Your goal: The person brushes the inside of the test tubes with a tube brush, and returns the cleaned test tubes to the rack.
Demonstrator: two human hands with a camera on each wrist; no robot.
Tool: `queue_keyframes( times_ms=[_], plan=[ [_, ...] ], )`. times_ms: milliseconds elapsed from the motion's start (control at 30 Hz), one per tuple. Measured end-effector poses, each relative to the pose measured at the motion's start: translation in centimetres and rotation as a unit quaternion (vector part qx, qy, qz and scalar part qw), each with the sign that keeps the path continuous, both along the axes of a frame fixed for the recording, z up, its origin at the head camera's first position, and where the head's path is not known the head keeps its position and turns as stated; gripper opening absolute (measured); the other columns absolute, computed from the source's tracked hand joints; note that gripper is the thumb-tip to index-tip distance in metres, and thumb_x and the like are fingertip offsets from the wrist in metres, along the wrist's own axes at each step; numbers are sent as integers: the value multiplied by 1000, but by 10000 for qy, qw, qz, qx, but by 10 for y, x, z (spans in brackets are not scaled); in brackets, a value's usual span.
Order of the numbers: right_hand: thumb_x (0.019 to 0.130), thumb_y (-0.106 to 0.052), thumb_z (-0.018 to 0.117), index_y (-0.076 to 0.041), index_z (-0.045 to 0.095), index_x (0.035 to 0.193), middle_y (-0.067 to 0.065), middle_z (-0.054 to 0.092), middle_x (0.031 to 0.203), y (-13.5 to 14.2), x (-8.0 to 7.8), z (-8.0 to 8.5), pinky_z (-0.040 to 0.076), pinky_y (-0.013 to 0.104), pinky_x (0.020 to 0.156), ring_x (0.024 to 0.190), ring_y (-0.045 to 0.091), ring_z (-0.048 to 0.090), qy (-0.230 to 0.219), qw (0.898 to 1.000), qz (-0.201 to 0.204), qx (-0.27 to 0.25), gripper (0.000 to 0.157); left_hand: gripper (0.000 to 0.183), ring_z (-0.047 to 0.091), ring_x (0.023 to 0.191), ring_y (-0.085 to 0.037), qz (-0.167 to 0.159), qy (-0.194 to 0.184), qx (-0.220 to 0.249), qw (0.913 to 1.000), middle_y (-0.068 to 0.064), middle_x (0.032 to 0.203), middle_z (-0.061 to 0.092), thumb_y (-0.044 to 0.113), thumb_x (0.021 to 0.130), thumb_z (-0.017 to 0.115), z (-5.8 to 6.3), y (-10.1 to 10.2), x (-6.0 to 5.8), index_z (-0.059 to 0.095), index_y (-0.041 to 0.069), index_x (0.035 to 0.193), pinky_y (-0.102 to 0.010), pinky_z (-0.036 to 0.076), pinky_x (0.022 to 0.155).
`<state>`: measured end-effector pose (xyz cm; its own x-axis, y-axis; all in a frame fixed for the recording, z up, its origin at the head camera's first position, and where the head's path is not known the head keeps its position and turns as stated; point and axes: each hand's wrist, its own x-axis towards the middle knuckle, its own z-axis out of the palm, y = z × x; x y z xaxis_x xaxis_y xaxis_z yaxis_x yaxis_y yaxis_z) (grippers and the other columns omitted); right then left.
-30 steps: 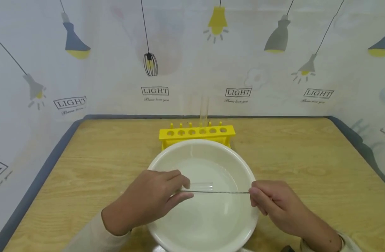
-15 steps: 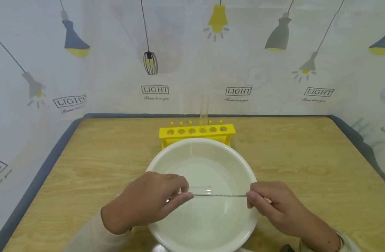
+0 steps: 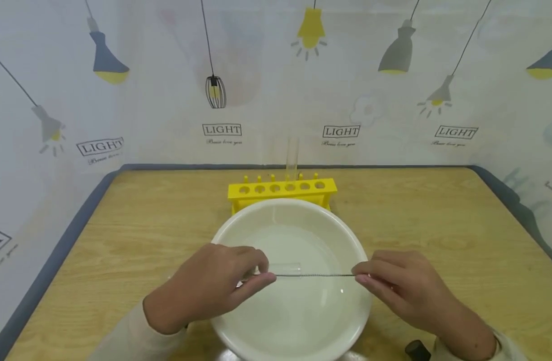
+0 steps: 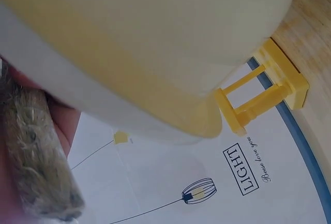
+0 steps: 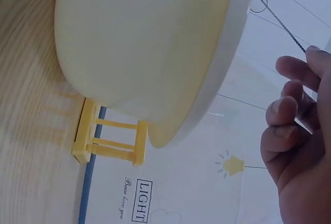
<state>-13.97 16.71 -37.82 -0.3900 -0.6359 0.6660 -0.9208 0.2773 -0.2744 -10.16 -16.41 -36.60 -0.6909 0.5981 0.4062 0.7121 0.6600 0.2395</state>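
In the head view my left hand (image 3: 217, 278) grips a clear glass test tube (image 3: 288, 268) lying level above the white basin (image 3: 352, 321). The left wrist view shows the pale bristles of a test tube brush (image 4: 44, 157) inside the glass held by that hand. The brush's twisted wire handle (image 3: 321, 275) runs out to the right. My right hand (image 3: 408, 286) pinches the end of this wire between thumb and forefinger near the basin's right rim; its other fingers (image 5: 282, 138) curl loosely in the right wrist view.
Behind the basin stands a yellow test tube rack (image 3: 282, 189) with one upright clear test tube (image 3: 292, 158) in it. Water appears to lie in the basin. A small dark object (image 3: 417, 350) is by the right sleeve. A lamp-printed cloth (image 3: 276, 100) backs the wooden table (image 3: 438, 215).
My right hand has shifted slightly left and its fingers have turned on the wire, with the fingertips now more extended. The tube's right end has moved a little to the left.
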Motion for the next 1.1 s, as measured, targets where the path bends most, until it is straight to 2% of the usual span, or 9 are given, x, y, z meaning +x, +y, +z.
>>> queue_keyframes(
  times_ms=[133, 233, 400, 500, 567, 667, 800, 867, 1100],
  plan=[
    [105, -29, 51, -10, 71, 88, -10, 55, 69, -1, -4, -3, 33, 5, 55, 60, -3, 41, 807, 9966, 133, -80, 33, 26, 43, 59, 7, 84, -158, -195, 9997, 17, 70, 57, 40, 102, 56, 0, 0, 1, 65, 22, 85, -11, 38, 55],
    [106, -28, 51, -11, 71, 85, -9, 56, 69, -1, -7, -5, 35, 6, 55, 59, -2, 42, 892, 9958, 167, -123, 33, 27, 42, 58, 6, 113, -44, -244, 9996, 17, 73, 59, 41, 102, 55, 1, 0, 0, 66, 22, 86, -11, 37, 55],
    [105, -23, 53, -15, 69, 81, -11, 56, 68, 0, -4, -7, 38, 6, 57, 62, -3, 45, 65, 9997, 226, -112, 30, 33, 43, 56, 7, 120, 402, -122, 9990, 16, 71, 61, 47, 101, 55, 1, 1, -2, 67, 21, 85, -11, 37, 52],
    [101, -6, 57, -20, 64, 75, -12, 51, 62, 1, 2, -6, 37, 7, 55, 61, -7, 41, -1080, 9937, 275, -93, 29, 36, 46, 55, 5, 82, 811, -14, 9967, 16, 72, 63, 51, 100, 55, 0, 2, -4, 69, 21, 86, -11, 36, 50],
    [97, 4, 57, -21, 59, 70, -8, 44, 55, 2, 5, -3, 33, 9, 47, 55, -8, 35, -2113, 9768, 326, -109, 37, 35, 47, 53, 4, 46, 1168, 87, 9931, 15, 72, 64, 51, 98, 57, 0, 3, -6, 70, 21, 86, -12, 36, 48],
    [101, 5, 47, -15, 55, 63, 0, 38, 49, 4, 7, 2, 28, 16, 39, 45, -1, 30, -3744, 9262, 406, -163, 43, 34, 48, 52, 2, -14, 1683, 268, 9854, 14, 72, 64, 51, 96, 61, 0, 4, -8, 71, 19, 86, -13, 35, 46],
    [107, -4, 38, -5, 49, 62, 11, 35, 49, 7, 4, 6, 29, 25, 36, 39, 16, 31, -4982, 8650, 580, -174, 46, 32, 50, 53, 1, -115, 2067, 518, 9770, 13, 72, 64, 49, 93, 66, 1, 4, -10, 72, 18, 86, -14, 38, 45],
    [108, -7, 36, -3, 48, 62, 13, 36, 49, 8, 2, 7, 33, 28, 37, 39, 21, 33, -5261, 8481, 613, -138, 48, 30, 52, 54, 1, -137, 2144, 614, 9747, 12, 73, 65, 48, 92, 69, 0, 4, -10, 73, 18, 87, -14, 40, 46],
    [110, -12, 32, 1, 43, 63, 16, 29, 47, 8, -4, 3, 28, 31, 37, 41, 30, 27, -5770, 8111, 873, -385, 50, 30, 59, 58, -4, -25, 2333, 719, 9697, 10, 75, 68, 46, 93, 67, 1, 6, -8, 76, 18, 89, -20, 48, 50]
  ],
)
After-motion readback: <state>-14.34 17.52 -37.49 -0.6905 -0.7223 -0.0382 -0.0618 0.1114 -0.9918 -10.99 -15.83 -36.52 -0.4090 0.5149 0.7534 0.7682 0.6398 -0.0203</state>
